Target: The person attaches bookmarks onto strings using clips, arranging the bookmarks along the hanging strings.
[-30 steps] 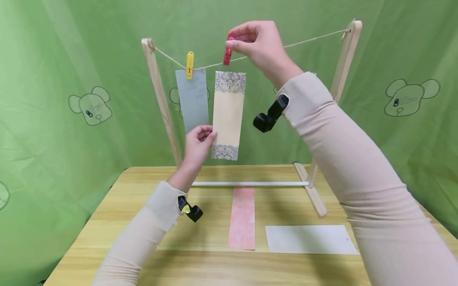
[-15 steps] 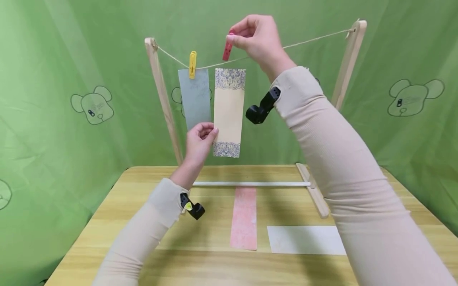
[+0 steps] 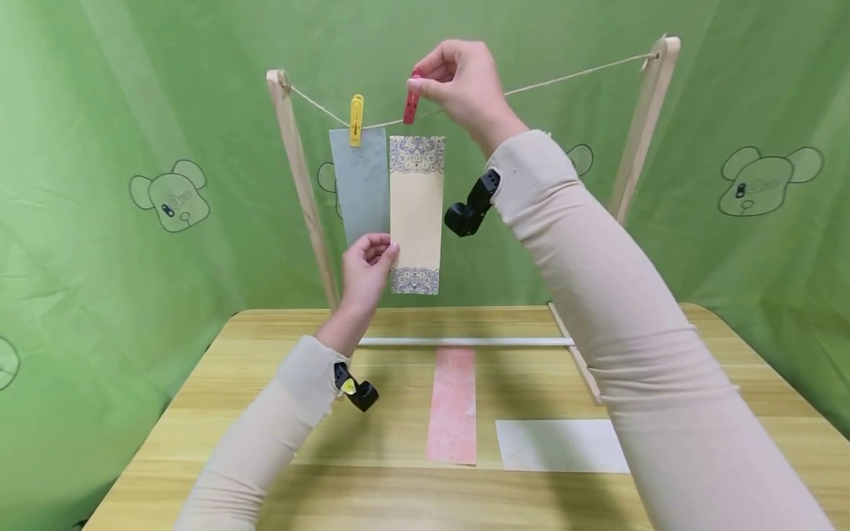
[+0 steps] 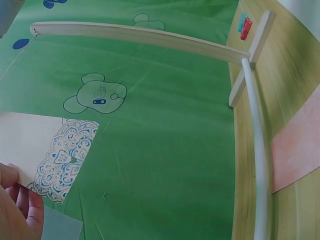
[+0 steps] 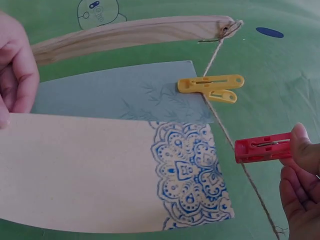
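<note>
My left hand [image 3: 367, 276] pinches the lower left edge of a cream card [image 3: 416, 221] with blue lace patterns at both ends. The card hangs upright just under the string [image 3: 584, 72]. Above it my right hand [image 3: 468, 88] pinches a red clothespin [image 3: 411, 103] between thumb and fingers. In the right wrist view the red clothespin's tip [image 5: 241, 151] overlaps the string, a little apart from the card's patterned end. To the left, a yellow clothespin [image 3: 356, 122] clips a blue-grey card [image 3: 360, 184] to the string; my left hand covers its lower part.
Two wooden posts [image 3: 302, 184] carry the string, joined low by a white rod [image 3: 465, 341]. A pink card [image 3: 452, 405] and a white card [image 3: 558, 446] lie on the wooden table [image 3: 199, 442]. A red and a blue clothespin [image 4: 245, 29] lie by the right post's foot.
My right hand has moved left with the red clothespin, rising and then lowering to the string. The cream card has shifted slightly left and hangs straighter in my left hand.
</note>
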`<state>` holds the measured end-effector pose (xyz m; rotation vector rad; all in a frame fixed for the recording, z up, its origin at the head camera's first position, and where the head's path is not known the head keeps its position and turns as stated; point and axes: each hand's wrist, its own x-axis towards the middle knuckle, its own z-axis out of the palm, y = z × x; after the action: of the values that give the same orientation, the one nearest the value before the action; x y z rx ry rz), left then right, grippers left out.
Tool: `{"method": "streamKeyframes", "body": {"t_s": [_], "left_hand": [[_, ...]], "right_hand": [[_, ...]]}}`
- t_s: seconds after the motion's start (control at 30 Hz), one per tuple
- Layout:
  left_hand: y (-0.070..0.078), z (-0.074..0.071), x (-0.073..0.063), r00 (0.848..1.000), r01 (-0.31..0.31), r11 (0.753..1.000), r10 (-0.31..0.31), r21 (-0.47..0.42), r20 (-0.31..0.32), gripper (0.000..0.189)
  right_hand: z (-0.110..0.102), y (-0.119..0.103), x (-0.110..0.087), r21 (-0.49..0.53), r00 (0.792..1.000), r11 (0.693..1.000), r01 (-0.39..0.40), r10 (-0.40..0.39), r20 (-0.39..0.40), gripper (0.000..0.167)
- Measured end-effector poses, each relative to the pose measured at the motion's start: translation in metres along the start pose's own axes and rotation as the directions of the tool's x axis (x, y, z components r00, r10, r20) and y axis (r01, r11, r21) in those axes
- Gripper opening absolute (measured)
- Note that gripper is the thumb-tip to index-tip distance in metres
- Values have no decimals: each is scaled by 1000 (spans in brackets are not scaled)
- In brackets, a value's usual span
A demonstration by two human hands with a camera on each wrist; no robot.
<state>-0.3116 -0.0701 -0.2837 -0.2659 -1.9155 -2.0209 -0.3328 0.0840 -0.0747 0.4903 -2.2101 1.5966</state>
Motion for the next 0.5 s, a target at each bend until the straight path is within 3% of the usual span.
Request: {"method": "streamKeyframes", "body": {"t_s": [0.27, 0.5], "left_hand": [[-2, -1, 1, 1000, -5, 1000, 5, 6, -8, 19], [-4, -1, 1, 1000, -11, 1000, 11, -6, -18, 19]], "right_hand": [[1, 7, 0, -105, 999, 994, -1, 5, 39, 8], [0, 10, -1, -153, 997, 988, -24, 34, 66, 18]]}}
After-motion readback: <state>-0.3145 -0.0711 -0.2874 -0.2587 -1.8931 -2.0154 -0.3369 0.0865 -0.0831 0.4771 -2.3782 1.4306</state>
